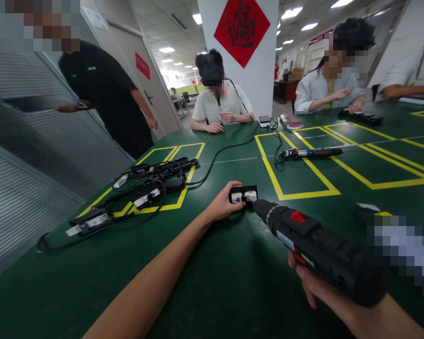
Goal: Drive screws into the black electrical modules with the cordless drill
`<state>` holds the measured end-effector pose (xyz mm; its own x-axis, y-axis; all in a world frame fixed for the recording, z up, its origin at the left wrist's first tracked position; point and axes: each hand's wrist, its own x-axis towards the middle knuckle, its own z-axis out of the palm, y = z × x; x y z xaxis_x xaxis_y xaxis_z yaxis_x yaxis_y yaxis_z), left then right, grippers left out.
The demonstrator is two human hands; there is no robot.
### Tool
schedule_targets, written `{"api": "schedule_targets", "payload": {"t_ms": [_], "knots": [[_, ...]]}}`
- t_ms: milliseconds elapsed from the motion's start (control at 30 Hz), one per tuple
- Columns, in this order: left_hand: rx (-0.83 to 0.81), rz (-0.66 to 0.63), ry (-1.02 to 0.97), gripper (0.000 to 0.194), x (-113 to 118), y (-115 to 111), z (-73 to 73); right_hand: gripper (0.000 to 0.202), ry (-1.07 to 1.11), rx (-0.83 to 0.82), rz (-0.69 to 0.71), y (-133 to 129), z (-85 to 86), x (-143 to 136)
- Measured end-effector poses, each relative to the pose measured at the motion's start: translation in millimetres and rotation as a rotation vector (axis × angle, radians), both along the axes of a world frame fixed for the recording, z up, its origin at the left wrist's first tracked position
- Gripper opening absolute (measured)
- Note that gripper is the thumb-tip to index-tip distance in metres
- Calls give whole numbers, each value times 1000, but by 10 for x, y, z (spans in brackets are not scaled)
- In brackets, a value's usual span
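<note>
My left hand (223,202) grips the left end of a small black case (255,192) on the green table, its fingers closed around the edge. Inside the case are two white pieces (250,194), with a bit of blue on the left one. A black and red cordless drill (314,240) is held in my right hand (313,285), fingers wrapped round its handle. The drill slants down to the left, and its bit reaches the case near its lower middle. Whether a screw sits under the tip is too small to tell.
Black cabled devices (155,190) lie at the left inside yellow tape outlines (309,194). A cylindrical tool with wires (311,153) rests at the right. A cable crosses the table (212,263). Co-workers sit opposite; a person in black (102,89) stands at the left.
</note>
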<state>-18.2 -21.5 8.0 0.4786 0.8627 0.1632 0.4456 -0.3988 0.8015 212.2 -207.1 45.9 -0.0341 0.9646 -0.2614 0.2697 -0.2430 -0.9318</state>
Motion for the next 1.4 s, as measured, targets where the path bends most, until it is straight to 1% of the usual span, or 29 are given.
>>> {"api": "schedule_targets", "payload": {"t_ms": [133,233,300,367,433,500,567,667,733,867,1033,1200,1400], "knots": [[-35,-4,9,51,-1,-6,15,3,13,3,-27,-30,-73,13],[-35,-10,18,50,-7,3,9,3,-7,8,-40,-53,-83,16],[6,11,30,51,-12,12,-3,3,-24,19,-27,-64,-53,23],[81,26,36,50,-17,21,-15,5,-29,33,-13,-67,-10,31],[125,15,27,50,-19,27,-23,6,-30,62,-7,-64,24,31],[87,-3,-1,53,-13,27,-27,9,-18,95,-25,-54,42,21],[8,-12,-35,56,4,22,-29,12,15,107,-51,-44,47,5],[-57,-18,-64,55,44,10,-29,10,38,99,-64,-39,62,-10],[-53,-24,-84,52,66,5,-29,10,15,76,-38,-44,84,-5],[-76,-41,-118,52,79,8,-41,19,-15,43,24,-52,122,26],[-97,-39,-126,53,68,12,-56,17,3,63,-2,-29,145,35],[-66,-21,-88,54,77,-2,-26,15,-6,75,-3,-55,168,47],[-63,-34,-98,53,75,-9,-18,15,-47,56,-26,-82,143,67]]}}
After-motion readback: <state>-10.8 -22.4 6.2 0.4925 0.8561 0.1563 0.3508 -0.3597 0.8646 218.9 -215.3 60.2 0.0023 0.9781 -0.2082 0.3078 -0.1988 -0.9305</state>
